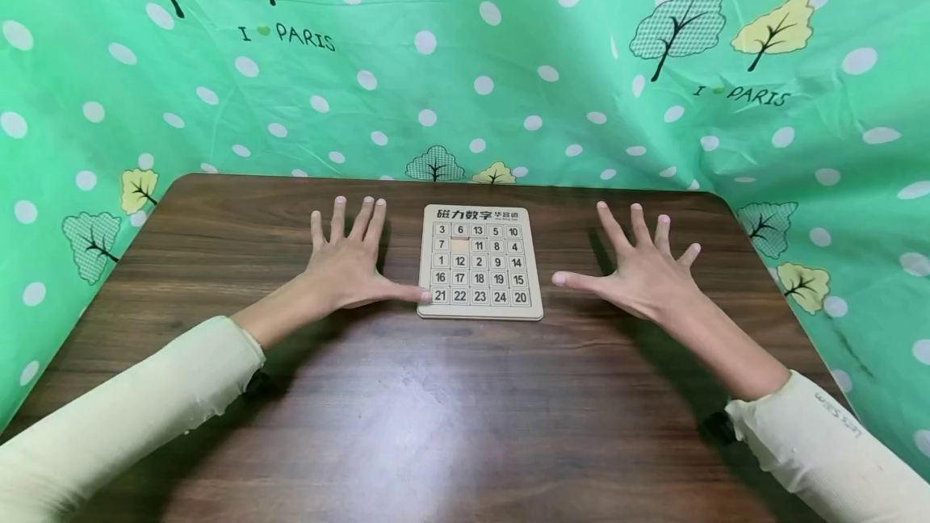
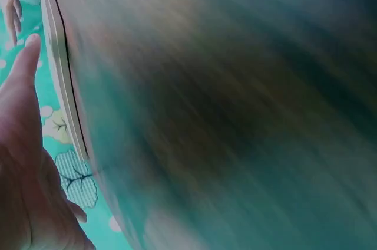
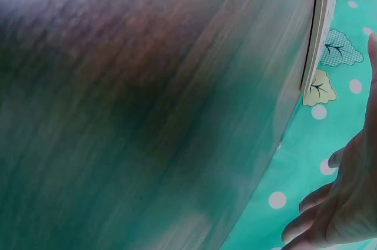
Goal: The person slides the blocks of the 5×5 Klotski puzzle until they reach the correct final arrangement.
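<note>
A pale number slide puzzle (image 1: pixel 534 281) lies flat on the dark wooden table, with rows of numbered tiles below a printed heading. One square is vacant in its second row, between the 7 and the 11. My left hand (image 1: pixel 349 269) is spread to the left of the puzzle; its thumb overlaps the lower left corner, and contact is unclear. To the right, my right hand (image 1: pixel 647 277) is spread too, its thumb apart from the board. Both wrist views show the puzzle edge-on, as a thin pale edge (image 2: pixel 63 67) beside the left thumb. Neither hand grips anything.
The brown wood-grain table (image 1: pixel 407 426) has rounded far corners. Behind it and at both sides hangs a green cloth (image 1: pixel 450 63) with white dots and printed trees. Pale sleeves cover both forearms, with a dark band (image 1: pixel 719 428) under the right one.
</note>
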The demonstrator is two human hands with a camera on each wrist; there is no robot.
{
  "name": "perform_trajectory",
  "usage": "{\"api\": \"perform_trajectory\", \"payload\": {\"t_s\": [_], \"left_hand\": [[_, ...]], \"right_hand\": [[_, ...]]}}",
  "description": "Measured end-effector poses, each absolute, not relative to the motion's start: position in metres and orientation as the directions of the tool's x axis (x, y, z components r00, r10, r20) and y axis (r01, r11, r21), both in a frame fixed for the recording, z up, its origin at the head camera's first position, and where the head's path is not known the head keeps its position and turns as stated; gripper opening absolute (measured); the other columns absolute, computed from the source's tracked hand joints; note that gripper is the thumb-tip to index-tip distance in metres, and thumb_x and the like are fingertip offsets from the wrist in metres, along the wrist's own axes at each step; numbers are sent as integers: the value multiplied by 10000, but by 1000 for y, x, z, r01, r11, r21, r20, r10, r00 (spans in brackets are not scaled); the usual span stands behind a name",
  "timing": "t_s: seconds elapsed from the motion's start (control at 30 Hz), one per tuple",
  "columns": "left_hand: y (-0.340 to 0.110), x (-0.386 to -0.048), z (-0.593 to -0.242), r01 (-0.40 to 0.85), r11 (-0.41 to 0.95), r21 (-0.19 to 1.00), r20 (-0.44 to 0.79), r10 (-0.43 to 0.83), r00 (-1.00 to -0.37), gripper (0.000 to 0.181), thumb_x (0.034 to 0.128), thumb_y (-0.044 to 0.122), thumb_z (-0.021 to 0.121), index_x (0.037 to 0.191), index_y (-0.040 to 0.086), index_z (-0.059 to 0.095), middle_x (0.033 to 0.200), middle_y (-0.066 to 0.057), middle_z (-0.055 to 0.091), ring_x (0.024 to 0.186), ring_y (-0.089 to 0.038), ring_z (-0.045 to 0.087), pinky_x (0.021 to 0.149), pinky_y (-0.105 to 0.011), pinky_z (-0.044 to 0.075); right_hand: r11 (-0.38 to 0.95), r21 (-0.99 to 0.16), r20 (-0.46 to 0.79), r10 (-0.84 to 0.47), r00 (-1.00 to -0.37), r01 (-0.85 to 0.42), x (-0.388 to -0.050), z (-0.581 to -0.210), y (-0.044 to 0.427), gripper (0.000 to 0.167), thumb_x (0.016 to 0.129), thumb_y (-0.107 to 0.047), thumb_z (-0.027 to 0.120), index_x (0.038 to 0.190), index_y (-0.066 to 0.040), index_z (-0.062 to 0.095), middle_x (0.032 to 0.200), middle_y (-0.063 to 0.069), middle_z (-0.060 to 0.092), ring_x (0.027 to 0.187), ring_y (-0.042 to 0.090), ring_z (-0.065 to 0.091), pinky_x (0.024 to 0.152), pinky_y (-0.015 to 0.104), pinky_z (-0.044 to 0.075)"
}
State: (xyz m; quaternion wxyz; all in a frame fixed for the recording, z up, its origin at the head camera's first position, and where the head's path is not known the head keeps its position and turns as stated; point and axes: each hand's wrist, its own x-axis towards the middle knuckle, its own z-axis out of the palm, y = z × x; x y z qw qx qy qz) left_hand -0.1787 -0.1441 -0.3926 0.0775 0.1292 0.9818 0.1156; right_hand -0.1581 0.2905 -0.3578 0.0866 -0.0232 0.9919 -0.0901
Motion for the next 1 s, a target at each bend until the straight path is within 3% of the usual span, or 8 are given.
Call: {"api": "perform_trajectory", "payload": {"t_s": [0.2, 0.37, 0.7, 1.0], "left_hand": [[-124, -179, -394, 275, 922, 271, -137, 320, -938, 1649, 690, 1068, 695, 1829, 131, -41, 1913, -180, 59, 1761, -524, -81, 1365, -780, -118], [-111, -180, -396, 288, 909, 301, -153, 344, -927, 1611, 717, 1035, 716, 1834, 151, -36, 1912, -178, 77, 1766, -515, -46, 1379, -779, -68], [-86, -182, -400, 254, 897, 361, -190, 337, -922, 1640, 691, 1039, 730, 1825, 218, -124, 1918, -162, 14, 1758, -509, -106, 1328, -845, -99], [-77, -181, -403, 218, 917, 334, -269, 314, -910, 1714, 661, 1067, 722, 1797, 175, -200, 1897, -148, -155, 1733, -466, -219, 1306, -831, -176]], "right_hand": [[983, -173, -155, -86, -984, -59, -157, -355, 286, 1317, 844, -1031, 587, 1834, -382, 12, 1878, 322, 53, 1679, 697, 103, 1243, 955, 92], [982, -162, -124, -114, -986, -93, -157, -355, 282, 1267, 862, -1022, 570, 1827, -287, 206, 1838, 332, 237, 1621, 702, 276, 1227, 899, 291], [979, -159, -137, -146, -980, -124, -158, -354, 267, 1217, 891, -1030, 500, 1819, -285, 247, 1826, 303, 304, 1548, 696, 413, 1133, 867, 437], [958, -200, -170, -239, -956, -204, -162, -351, 243, 1164, 916, -1001, 513, 1815, -306, 263, 1841, 269, 300, 1583, 665, 412, 1159, 859, 442]]}}
